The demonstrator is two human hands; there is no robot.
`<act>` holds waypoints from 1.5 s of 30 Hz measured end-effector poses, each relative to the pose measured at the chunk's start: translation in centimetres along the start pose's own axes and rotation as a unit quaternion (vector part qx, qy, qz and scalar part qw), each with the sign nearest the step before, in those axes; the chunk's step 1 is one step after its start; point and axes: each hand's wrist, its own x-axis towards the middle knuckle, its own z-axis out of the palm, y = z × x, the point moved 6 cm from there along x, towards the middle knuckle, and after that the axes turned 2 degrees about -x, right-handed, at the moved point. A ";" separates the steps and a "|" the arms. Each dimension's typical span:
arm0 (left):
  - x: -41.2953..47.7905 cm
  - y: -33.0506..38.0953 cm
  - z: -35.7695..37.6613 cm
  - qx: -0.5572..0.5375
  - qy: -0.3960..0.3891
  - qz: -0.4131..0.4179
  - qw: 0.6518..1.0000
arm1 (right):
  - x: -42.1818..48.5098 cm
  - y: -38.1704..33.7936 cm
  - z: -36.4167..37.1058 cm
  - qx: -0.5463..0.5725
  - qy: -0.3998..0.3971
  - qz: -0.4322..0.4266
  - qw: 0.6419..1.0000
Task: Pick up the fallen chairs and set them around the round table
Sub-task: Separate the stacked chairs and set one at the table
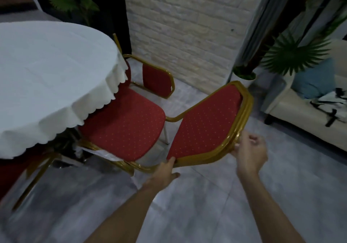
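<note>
A red padded chair with a gold frame stands upright in front of me, its seat partly tucked under the round table, which wears a white scalloped cloth. My left hand grips the lower left corner of the backrest frame. My right hand holds the backrest's right edge, fingers curled around the gold tube. A second red chair stands upright further back beside the table. Another red chair shows partly under the cloth at the lower left.
A white brick wall rises behind the chairs. A cream sofa with a blue cushion and a black-strapped bag sits at the right. Potted palms stand at the right and the top left. Grey floor tiles spread below me.
</note>
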 end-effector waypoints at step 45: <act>-0.8 2.4 -19.9 0.028 -0.027 -0.058 0.998 | 5.8 -15.9 29.0 -0.268 -0.356 0.122 0.887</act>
